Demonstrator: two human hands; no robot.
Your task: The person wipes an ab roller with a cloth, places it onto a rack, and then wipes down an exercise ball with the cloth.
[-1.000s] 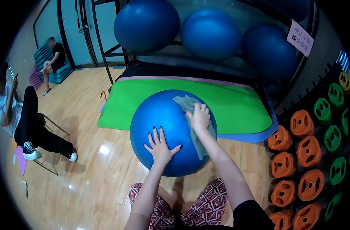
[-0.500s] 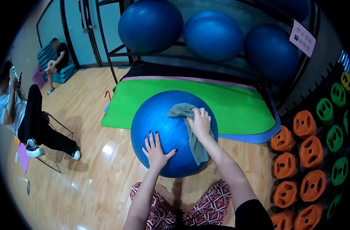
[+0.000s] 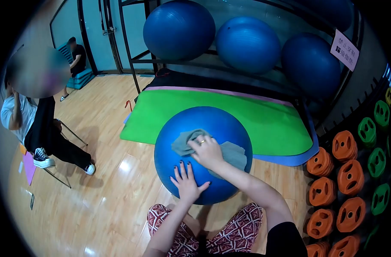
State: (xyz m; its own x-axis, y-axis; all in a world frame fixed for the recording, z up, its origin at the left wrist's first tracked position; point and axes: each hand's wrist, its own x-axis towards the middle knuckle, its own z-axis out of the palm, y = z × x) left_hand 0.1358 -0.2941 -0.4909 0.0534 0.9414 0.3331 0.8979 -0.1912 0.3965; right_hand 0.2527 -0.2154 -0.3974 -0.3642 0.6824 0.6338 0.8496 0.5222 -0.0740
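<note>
A large blue exercise ball sits in front of my knees, at the edge of a green mat. My left hand lies spread on the near left side of the ball, fingers apart. Higher on the ball, my right hand is closed on a grey-green cloth and presses it to the surface. One bunched end of the cloth shows left of my fingers; the rest trails to the right under my wrist.
Several blue balls rest on a black rack behind the stacked mats. Orange weight plates and green ones line the right side. At left, one person sits on a chair; another person sits farther back by the doors.
My right hand has moved left across the ball with the cloth, which is now bunched nearer my left hand. My left hand stays spread on the ball. The whole view has shifted slightly.
</note>
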